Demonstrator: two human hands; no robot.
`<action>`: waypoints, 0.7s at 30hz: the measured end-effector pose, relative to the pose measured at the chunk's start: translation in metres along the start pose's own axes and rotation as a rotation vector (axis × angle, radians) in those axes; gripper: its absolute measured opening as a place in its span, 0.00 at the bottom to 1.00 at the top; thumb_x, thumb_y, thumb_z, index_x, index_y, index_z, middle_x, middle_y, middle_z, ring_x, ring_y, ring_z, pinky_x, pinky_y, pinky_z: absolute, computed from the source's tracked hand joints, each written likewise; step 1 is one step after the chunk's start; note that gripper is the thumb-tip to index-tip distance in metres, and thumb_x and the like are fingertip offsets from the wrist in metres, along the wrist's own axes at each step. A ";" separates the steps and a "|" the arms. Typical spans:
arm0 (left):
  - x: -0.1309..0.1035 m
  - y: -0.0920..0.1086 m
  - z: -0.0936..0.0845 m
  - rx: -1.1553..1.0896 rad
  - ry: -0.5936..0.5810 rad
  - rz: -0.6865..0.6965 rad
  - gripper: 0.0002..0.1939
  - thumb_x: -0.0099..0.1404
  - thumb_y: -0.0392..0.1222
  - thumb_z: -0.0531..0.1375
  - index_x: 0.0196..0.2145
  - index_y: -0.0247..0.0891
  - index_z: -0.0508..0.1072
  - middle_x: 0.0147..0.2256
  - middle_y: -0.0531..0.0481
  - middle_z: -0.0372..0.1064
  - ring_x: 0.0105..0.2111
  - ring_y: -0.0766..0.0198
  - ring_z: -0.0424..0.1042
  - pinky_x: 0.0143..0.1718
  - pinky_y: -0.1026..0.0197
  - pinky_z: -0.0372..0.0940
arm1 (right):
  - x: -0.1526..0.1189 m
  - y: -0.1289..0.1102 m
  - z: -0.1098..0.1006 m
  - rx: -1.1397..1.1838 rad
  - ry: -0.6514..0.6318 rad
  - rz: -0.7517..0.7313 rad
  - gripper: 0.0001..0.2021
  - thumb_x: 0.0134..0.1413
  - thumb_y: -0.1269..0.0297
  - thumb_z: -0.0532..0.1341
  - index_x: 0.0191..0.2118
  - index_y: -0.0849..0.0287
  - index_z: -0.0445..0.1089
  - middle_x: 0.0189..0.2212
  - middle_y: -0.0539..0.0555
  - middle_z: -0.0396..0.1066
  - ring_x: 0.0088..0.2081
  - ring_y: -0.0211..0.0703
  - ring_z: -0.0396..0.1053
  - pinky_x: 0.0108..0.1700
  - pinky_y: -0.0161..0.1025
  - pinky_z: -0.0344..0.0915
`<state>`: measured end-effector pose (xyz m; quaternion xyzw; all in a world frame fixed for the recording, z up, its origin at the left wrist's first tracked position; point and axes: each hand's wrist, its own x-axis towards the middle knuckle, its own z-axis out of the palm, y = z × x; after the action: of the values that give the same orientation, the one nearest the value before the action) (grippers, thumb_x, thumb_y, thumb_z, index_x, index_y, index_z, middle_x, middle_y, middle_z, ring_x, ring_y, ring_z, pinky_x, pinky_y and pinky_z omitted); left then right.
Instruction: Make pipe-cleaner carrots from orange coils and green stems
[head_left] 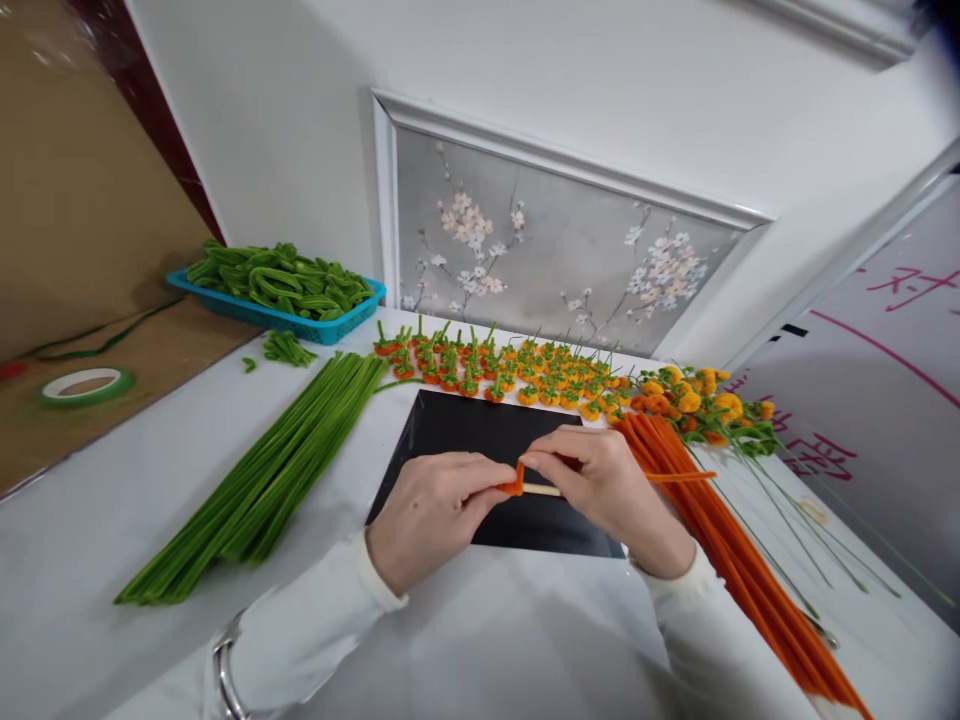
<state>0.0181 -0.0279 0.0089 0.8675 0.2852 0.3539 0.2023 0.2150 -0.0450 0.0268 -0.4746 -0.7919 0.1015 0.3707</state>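
Over a black mat (457, 418), my left hand (439, 505) pinches an orange pipe cleaner (517, 480) against a thin pale stick (541, 490). The pipe cleaner bends around the stick's end at my left fingertips. My right hand (604, 480) grips the same orange pipe cleaner between thumb and finger, and its free end sticks out to the right past that hand. My fingers hide part of the stick. Close to my right wrist lies a bundle of orange pipe cleaners (739, 570).
Left lies a bundle of green pipe cleaners (262, 480). Behind it stands a blue basket (322, 328) of green pieces. Rows of small orange and yellow pieces with green tops (469, 380) line the back, beside yellow flowers (690, 400). Green tape (88, 386) rests far left.
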 end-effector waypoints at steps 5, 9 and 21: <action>0.005 0.005 -0.001 -0.430 -0.014 -0.275 0.06 0.61 0.36 0.57 0.33 0.37 0.75 0.29 0.51 0.73 0.25 0.68 0.67 0.27 0.67 0.62 | 0.000 0.006 -0.003 0.116 -0.180 0.049 0.13 0.59 0.65 0.56 0.25 0.60 0.71 0.19 0.47 0.66 0.20 0.32 0.60 0.22 0.30 0.54; 0.009 0.006 -0.004 -0.802 -0.013 -0.469 0.13 0.59 0.41 0.61 0.42 0.37 0.69 0.27 0.52 0.70 0.20 0.72 0.62 0.23 0.68 0.59 | -0.003 -0.001 -0.004 0.073 -0.115 0.020 0.12 0.59 0.67 0.55 0.26 0.60 0.71 0.19 0.47 0.65 0.21 0.32 0.58 0.24 0.30 0.55; 0.010 0.005 -0.001 -1.126 -0.119 -0.614 0.09 0.59 0.45 0.62 0.33 0.35 0.75 0.27 0.52 0.66 0.18 0.76 0.52 0.19 0.67 0.40 | -0.003 -0.006 0.010 0.432 0.036 0.119 0.06 0.52 0.67 0.63 0.38 0.57 0.67 0.32 0.50 0.69 0.29 0.34 0.67 0.30 0.32 0.66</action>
<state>0.0248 -0.0254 0.0168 0.5256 0.2795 0.3266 0.7341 0.2056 -0.0487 0.0214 -0.4319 -0.7156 0.2818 0.4712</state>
